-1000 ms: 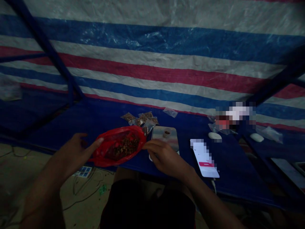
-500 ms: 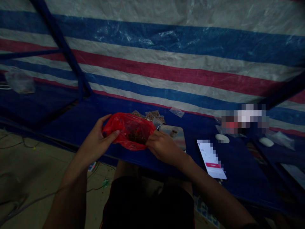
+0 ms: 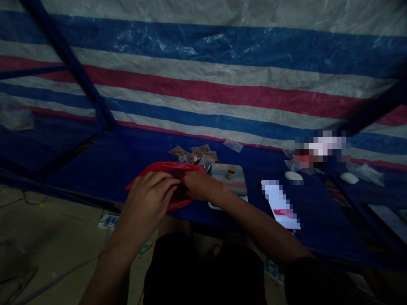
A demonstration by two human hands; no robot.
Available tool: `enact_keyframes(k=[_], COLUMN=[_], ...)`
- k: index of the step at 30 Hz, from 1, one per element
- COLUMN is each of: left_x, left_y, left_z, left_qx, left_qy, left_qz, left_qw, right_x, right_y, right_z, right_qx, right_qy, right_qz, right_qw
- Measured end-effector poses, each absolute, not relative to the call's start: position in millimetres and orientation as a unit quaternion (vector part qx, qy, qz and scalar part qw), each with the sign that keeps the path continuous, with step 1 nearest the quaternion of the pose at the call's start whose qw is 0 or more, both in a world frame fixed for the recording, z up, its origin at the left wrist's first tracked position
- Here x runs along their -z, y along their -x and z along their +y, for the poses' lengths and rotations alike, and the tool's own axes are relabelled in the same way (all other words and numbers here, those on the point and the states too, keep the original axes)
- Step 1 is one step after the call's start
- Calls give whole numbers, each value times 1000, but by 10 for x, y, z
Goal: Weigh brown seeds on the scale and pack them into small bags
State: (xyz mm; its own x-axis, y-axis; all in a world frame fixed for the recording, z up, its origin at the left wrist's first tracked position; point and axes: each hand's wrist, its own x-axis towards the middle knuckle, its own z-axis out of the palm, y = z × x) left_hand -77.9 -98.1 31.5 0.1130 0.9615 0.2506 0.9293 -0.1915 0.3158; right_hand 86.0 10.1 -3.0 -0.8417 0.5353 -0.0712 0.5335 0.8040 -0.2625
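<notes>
A red plastic bag [image 3: 174, 207] lies open at the front edge of the blue table, with dark loose bits inside it. My left hand [image 3: 151, 190] is closed over the bag's left side, its fingertips bent at the mouth. My right hand [image 3: 201, 185] reaches into the bag from the right, and its fingertips are hidden there. Just right of the bag, a small cup [image 3: 230, 174] of brown material stands on a flat scale [image 3: 237, 184]. Behind the bag are several small clear packets [image 3: 200, 151] filled with brown bits.
A lit phone [image 3: 281, 207] lies right of the scale. Farther right are two white mouse-shaped objects [image 3: 293, 176] and crumpled clear bags [image 3: 370, 173]. An unfilled clear packet [image 3: 233, 145] lies near the striped sheet [image 3: 203, 89]. Blue frame bars [image 3: 68, 59] rise at left.
My right hand has gone from the bag's right rim into its mouth. My left hand has shifted right over the bag, which sits lower, uncovering more packets and the scale.
</notes>
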Motion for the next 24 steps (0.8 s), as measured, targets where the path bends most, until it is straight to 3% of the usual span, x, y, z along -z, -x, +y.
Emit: enact_keyframes(k=[4,14,24], left_x=[-9,150,235], left_y=[716,762,802], left_z=[-707,-475,-398], left_qx=[-85,-81,-74], left_qy=[-757,-750,-747], left_qz=[630,633,640], left_qw=[154,171,167], right_x=[113,38,-33], right_y=[-876,-938,-997], right_z=[162,133,42], right_qx=[-166,-143,-132], right_qy=[278,286,288], right_qz=[-946,-945,-947], right_qw=[19,67,54])
